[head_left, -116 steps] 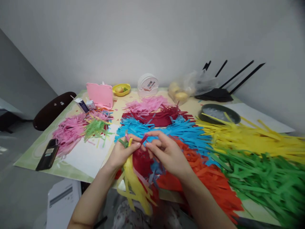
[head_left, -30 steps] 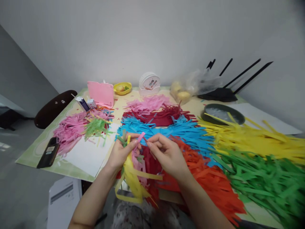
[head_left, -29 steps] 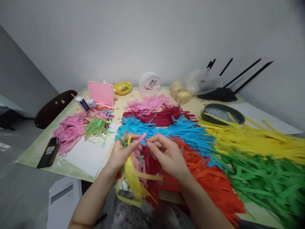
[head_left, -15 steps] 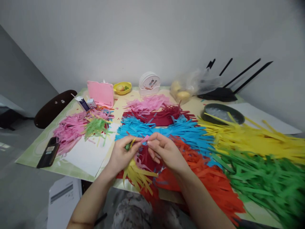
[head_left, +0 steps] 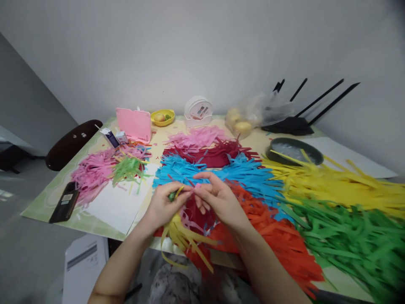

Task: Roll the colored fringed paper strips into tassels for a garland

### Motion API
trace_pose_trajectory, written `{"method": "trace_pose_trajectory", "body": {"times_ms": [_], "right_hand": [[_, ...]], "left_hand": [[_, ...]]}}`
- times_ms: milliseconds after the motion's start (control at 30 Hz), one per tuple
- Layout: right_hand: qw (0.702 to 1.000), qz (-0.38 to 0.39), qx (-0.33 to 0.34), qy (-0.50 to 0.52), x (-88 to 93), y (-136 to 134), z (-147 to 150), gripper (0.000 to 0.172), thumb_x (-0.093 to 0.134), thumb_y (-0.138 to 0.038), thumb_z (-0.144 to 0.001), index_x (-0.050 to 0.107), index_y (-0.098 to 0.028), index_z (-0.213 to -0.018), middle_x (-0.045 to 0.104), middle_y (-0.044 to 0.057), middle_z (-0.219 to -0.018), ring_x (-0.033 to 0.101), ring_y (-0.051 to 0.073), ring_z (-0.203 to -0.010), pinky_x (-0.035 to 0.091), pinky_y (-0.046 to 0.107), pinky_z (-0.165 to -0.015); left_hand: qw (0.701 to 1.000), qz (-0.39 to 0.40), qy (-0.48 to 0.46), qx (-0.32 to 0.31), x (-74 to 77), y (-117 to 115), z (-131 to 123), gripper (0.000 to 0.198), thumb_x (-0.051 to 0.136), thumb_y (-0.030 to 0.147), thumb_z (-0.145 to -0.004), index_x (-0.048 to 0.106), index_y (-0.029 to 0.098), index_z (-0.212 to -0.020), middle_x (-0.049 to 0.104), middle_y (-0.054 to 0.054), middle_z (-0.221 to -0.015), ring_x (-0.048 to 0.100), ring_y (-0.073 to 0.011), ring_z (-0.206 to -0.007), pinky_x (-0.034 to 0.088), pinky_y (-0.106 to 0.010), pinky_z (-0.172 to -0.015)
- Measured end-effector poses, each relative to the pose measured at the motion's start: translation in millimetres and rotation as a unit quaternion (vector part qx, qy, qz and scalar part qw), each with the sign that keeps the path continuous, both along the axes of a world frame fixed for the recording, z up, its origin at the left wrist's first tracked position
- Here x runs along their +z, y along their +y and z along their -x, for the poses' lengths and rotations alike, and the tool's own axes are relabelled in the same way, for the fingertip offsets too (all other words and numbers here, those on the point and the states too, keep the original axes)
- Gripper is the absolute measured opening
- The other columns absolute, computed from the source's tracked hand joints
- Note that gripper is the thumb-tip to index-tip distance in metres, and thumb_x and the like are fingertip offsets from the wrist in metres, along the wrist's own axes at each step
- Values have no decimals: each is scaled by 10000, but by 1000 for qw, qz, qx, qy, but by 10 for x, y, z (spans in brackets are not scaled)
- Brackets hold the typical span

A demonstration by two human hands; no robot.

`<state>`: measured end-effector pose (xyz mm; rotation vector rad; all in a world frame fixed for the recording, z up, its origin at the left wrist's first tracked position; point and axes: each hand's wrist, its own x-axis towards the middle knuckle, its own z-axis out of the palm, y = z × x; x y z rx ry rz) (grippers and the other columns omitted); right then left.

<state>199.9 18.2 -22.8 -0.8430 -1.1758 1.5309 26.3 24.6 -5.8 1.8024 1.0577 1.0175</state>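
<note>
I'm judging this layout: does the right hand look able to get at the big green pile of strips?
Probably yes: only low red strips and blue strips lie between the right hand and the green pile. It seems to pinch a pink strip, though, and might need to let go first.

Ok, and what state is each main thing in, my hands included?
Left hand: closed on yellow strips.
Yellow strips: hanging below that hand.
Right hand: pinching a pink strip.
Blue strips: ends splayed.
Green strips: loosely heaped.
Phone: lying flat.
Pink panel: standing upright.
Yellow bowl: upright, holding fruit.
Dark green dish: upright.
Black router: antennas raised.
</note>
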Motion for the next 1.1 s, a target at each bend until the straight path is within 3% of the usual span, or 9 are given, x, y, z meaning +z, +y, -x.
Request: {"method": "trace_pose_trajectory", "body": {"times_ms": [167,267,400,567,633,700,800,933,1100], "right_hand": [[994,-25,12,-109,17,21,-65,313,681,-473,-810,631,-174,-885,629,-6,-621,546,105,-491,448,231,-475],[979,-88,-73,-166,59,18,-77,198,692,-375,-813,643,-184,-793,634,23,-762,538,106,-581,414,213,-471],[965,-99,-242,9,195,24,-213,125,654,-319,-846,553,-244,-857,604,-19,-778,398,73,-481,285,180,-382],[890,-175,-411,95,354,17,-445,152,653,-290,-843,507,-271,-880,415,-77,-609,277,82,-440,188,175,-364],[913,-175,-369,-3,364,-8,-367,122,654,-295,-848,551,-262,-906,417,-62,-639,344,89,-479,256,191,-393],[942,-183,-242,-143,356,-24,-200,125,664,-298,-847,604,-247,-944,452,-40,-674,422,106,-543,342,221,-466],[935,-222,-88,-261,331,1,32,159,646,-298,-859,638,-227,-1001,479,-25,-683,477,134,-615,388,254,-563],[951,-171,-87,-242,264,61,82,214,549,-328,-913,590,-211,-1088,471,-31,-705,465,128,-602,365,246,-548],[956,-168,-21,-238,170,53,59,171,575,-331,-894,594,-193,-793,522,-18,-674,463,127,-612,356,249,-567]], "left_hand": [[995,92,-35,-7,-105,36,-23,196,691,338,-817,731,146,-830,728,-56,-803,632,-176,-744,478,-265,-704],[988,138,-68,-6,-174,79,-53,261,742,386,-764,714,131,-817,705,-55,-775,615,-168,-716,479,-264,-684],[982,168,-67,-62,-203,167,0,328,693,448,-803,718,121,-790,685,-55,-724,610,-167,-689,487,-287,-714],[999,33,11,-41,-194,310,221,326,544,416,-910,777,192,-956,676,-114,-1127,594,-247,-1085,428,-365,-970],[998,-6,48,-36,-178,341,248,315,520,381,-920,772,207,-993,684,-110,-1091,593,-246,-1059,429,-365,-954],[996,-4,70,-61,-152,344,207,291,516,343,-916,762,196,-970,710,-95,-961,611,-237,-937,452,-348,-876],[993,35,52,-102,-98,303,88,214,570,322,-873,721,172,-851,692,-65,-815,598,-225,-838,459,-315,-780],[984,145,-52,-94,-25,205,6,249,691,385,-792,589,169,-861,551,15,-710,512,-138,-673,413,-237,-638],[964,205,-124,-113,-11,110,36,365,756,428,-736,539,161,-857,502,28,-758,466,-99,-676,382,-210,-625]]}}
